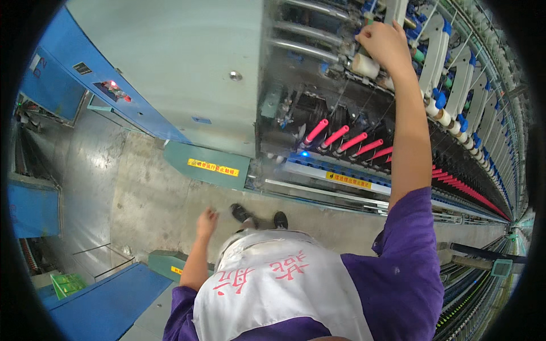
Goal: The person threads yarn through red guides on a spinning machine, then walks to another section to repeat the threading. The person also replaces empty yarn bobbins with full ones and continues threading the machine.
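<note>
My right hand (385, 46) reaches up to the top rollers of a spinning frame, its fingers bent in toward the thumb. Whatever they may pinch is too small to make out. Just below these fingers sits a white roller (365, 66). Grey drafting arms (435, 48) with blue parts line up to the right of the hand. Lower on the machine stands a row of pink bobbins (335, 136), partly hidden by my right forearm. Away from the machine, my left hand (207, 221) hangs over the floor with curled fingers; anything inside them is hidden.
A pale machine cabinet (187, 62) with a blue side panel (114, 74) rises at the left. Its green base (199, 165) juts over the floor. A rail (324, 193) runs along the frame's foot. Behind me on the left is another blue cabinet (108, 304).
</note>
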The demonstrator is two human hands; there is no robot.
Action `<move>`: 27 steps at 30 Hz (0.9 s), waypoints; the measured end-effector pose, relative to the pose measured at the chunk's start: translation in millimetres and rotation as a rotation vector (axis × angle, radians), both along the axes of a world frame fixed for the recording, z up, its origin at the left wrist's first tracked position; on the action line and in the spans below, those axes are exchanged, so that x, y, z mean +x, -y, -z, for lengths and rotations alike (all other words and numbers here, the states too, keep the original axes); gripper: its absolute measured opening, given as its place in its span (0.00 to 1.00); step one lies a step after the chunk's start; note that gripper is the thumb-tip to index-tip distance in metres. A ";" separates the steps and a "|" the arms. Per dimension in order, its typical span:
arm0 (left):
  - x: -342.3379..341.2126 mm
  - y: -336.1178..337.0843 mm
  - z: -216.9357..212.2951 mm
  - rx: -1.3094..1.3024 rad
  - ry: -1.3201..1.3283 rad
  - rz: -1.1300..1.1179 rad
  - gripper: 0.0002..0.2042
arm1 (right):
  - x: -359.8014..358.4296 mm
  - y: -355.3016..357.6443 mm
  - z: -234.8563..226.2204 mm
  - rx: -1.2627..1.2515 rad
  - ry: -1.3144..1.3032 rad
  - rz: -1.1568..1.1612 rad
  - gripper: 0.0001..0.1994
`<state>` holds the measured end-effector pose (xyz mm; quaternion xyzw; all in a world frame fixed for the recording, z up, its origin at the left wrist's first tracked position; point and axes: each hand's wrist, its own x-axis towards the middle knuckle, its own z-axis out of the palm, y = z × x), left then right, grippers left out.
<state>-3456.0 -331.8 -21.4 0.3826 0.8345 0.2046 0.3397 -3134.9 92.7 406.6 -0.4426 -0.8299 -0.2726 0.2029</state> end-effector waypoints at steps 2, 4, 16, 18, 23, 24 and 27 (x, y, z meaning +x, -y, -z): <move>-65.9 95.5 47.5 -0.255 -0.166 -0.011 0.18 | -1.7 -2.7 -0.5 -0.067 -0.017 0.082 0.12; -117.5 195.6 78.9 -0.505 -0.193 -0.229 0.18 | -1.9 -5.1 -5.4 -0.101 -0.090 0.148 0.13; -260.5 375.6 91.2 -0.360 0.108 -0.588 0.19 | -179.0 211.6 325.8 -0.418 -0.114 0.542 0.18; -311.9 349.7 68.5 -0.289 0.155 -0.500 0.18 | -248.8 277.0 436.9 -1.160 0.195 0.325 0.18; -446.3 316.0 45.7 -0.295 0.210 -0.465 0.18 | -392.8 249.6 505.8 -1.489 0.352 0.194 0.18; -472.7 315.5 49.6 -0.282 0.210 -0.485 0.18 | -426.2 224.3 501.9 -1.492 0.357 0.200 0.18; -552.6 334.3 52.3 -0.204 0.167 -0.427 0.18 | -561.3 153.0 499.0 -1.412 0.342 0.174 0.18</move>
